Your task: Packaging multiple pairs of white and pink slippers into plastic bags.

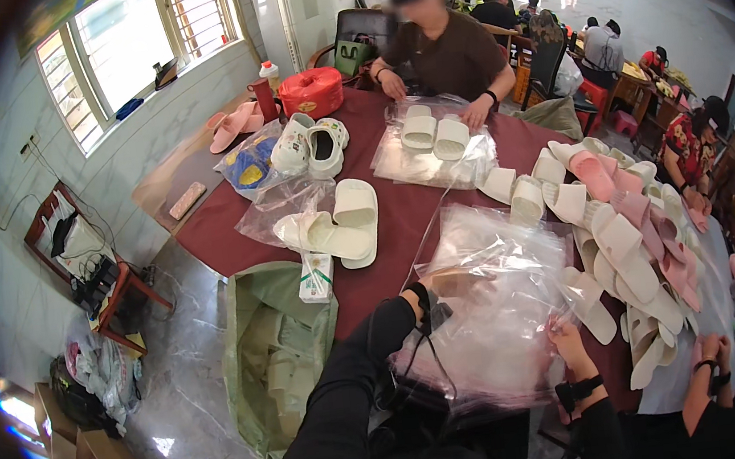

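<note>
A heap of clear plastic bags [492, 306] lies on the dark red tablecloth [402, 217] right in front of me. My left hand [443, 286] shows only dimly through the plastic and grips a bag at the heap's near left. My right hand [565, 336] pinches the bag's right edge, next to a cream slipper [592, 300]. A pair of cream slippers [342, 225] lies on a flat bag left of the heap. To the right rises a large pile of cream and pink slippers [622, 225].
Across the table a person [447, 46] presses both hands on a bagged pair of cream slippers [433, 133]. Another person's hand [712, 350] works at my lower right. White clogs [314, 144], a red container [311, 92], a small box [316, 275] and a green sack [281, 346] stand to the left.
</note>
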`<state>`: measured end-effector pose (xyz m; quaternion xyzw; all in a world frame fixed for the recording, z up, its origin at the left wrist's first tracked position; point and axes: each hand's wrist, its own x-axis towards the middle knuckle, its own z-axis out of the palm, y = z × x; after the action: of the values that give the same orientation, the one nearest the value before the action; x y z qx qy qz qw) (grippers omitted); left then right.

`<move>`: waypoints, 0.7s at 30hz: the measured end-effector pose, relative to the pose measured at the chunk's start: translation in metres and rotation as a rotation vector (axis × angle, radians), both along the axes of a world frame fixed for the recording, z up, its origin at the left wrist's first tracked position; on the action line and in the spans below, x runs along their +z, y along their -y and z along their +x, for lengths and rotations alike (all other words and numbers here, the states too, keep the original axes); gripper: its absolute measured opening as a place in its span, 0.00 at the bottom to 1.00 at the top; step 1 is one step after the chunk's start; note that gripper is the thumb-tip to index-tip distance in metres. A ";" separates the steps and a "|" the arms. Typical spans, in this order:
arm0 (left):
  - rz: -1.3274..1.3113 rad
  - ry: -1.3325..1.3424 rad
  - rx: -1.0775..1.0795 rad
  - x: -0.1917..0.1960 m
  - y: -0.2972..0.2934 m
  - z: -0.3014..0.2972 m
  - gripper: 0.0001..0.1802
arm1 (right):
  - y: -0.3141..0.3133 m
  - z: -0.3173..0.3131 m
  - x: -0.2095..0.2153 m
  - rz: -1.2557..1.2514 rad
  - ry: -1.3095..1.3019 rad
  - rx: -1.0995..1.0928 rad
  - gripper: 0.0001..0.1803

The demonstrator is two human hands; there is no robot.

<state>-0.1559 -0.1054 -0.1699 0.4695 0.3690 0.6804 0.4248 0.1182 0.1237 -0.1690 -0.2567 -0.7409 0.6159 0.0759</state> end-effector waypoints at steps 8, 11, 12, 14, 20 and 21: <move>-0.300 -0.291 0.448 0.053 -0.006 0.003 0.14 | -0.007 -0.006 -0.009 -0.224 -0.122 -0.101 0.02; -0.077 -0.869 0.639 0.051 -0.011 -0.004 0.11 | -0.002 -0.001 0.008 -0.261 -0.068 -0.178 0.03; -0.011 -1.050 0.682 0.054 -0.011 -0.005 0.13 | 0.007 0.000 0.020 -0.332 -0.103 -0.160 0.05; 0.059 -1.236 0.727 0.042 -0.016 -0.007 0.15 | 0.015 0.000 0.028 -0.402 -0.144 -0.137 0.07; -0.123 -0.444 0.941 0.026 -0.023 0.009 0.46 | 0.009 -0.004 -0.004 -0.204 -0.011 -0.341 0.08; -0.125 -0.447 0.944 0.032 -0.018 0.007 0.46 | 0.011 -0.007 -0.008 -0.170 -0.009 -0.347 0.08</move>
<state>-0.1490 -0.0876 -0.1378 0.3597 0.6618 0.6577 0.0101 0.1114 0.1126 -0.1768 -0.3833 -0.6306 0.6550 0.1626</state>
